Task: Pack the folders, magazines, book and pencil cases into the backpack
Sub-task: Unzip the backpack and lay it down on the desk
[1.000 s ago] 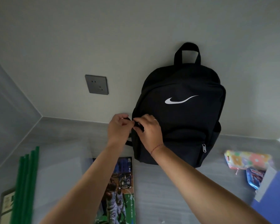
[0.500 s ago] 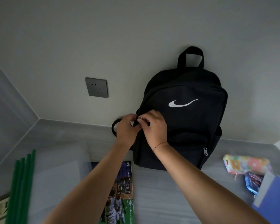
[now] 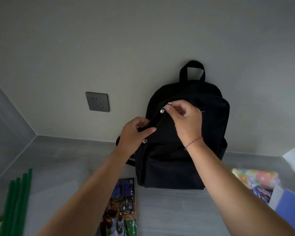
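A black backpack (image 3: 209, 133) stands upright against the wall at the back of the grey desk. My right hand (image 3: 184, 120) pinches a silver zipper pull (image 3: 163, 110) high on the bag's left shoulder. My left hand (image 3: 134, 133) grips the bag's left edge lower down, just above a second silver zipper pull (image 3: 144, 141). A basketball magazine (image 3: 121, 208) lies flat in front of the bag. Green-spined folders (image 3: 15, 201) lie at the far left. A colourful pencil case (image 3: 255, 178) and a darker blue one (image 3: 262, 193) lie at the right, next to a blue folder (image 3: 289, 206).
A grey wall socket (image 3: 97, 101) sits on the wall left of the bag. The desk (image 3: 169, 210) runs into a corner at the back left, and a side wall closes the left. A pale object shows at the right edge.
My right hand has drawn the zipper pull up along the bag's left side toward the top. My left hand has stayed gripping the bag's left edge. The view has shifted slightly.
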Action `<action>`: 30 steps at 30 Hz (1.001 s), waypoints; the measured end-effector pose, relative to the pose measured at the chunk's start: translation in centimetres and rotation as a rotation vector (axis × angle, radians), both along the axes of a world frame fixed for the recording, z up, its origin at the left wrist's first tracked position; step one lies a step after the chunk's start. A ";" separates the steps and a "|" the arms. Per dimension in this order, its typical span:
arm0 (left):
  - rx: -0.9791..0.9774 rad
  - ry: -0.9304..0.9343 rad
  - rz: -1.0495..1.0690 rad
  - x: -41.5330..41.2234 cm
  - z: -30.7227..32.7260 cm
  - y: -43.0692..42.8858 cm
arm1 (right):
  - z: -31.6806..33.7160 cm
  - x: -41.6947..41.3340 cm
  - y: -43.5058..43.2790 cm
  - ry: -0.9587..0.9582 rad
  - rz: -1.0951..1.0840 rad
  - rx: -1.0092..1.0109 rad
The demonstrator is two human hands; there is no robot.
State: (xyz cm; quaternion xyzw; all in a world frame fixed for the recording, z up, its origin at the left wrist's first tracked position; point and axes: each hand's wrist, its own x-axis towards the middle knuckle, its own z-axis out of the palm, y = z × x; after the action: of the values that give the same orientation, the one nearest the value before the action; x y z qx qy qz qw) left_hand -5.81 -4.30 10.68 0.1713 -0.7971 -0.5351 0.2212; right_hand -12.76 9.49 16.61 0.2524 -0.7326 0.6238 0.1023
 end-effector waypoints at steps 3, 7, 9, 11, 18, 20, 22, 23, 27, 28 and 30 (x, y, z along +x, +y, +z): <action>-0.037 0.149 0.012 -0.9 3.1 2.0 | -0.2 0.6 -0.1 -0.021 0.039 -0.009; -0.133 0.162 -0.009 -1.4 4.1 1.8 | 0.2 0.8 1.0 -0.011 0.001 -0.067; -0.147 0.136 -0.015 -1.5 4.1 1.1 | 0.9 0.4 1.9 0.001 -0.048 -0.143; -0.141 0.117 0.002 -1.4 4.2 0.2 | 1.8 -0.5 3.1 -0.008 -0.091 -0.224; -0.095 0.019 -0.003 -1.3 4.7 -2.2 | 1.8 -4.6 8.3 -0.203 -0.228 -0.420; -0.187 0.042 -0.069 -2.2 5.9 -0.4 | 1.4 -4.7 8.5 -0.232 -0.184 -0.400; -0.357 0.111 -0.128 -3.5 7.2 2.2 | 1.4 -4.6 8.5 -0.240 -0.150 -0.382; -0.470 0.150 -0.137 -4.3 7.8 3.5 | 1.4 -4.6 8.6 -0.241 -0.142 -0.372; -0.786 0.317 -0.145 -6.7 9.2 6.2 | 1.5 -4.9 9.7 -0.241 -0.148 -0.354; -0.829 0.351 -0.162 -7.0 9.4 6.3 | 1.4 -5.1 10.2 -0.239 -0.157 -0.360; -0.843 0.368 -0.182 -7.3 9.4 6.4 | 1.0 -5.7 11.4 -0.246 -0.184 -0.370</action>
State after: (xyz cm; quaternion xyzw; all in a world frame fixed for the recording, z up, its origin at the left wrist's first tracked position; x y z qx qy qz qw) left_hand -13.15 2.06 20.12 -0.1020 -0.9042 -0.2034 0.3614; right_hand -18.46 20.88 17.56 0.0839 -0.6326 0.7615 0.1133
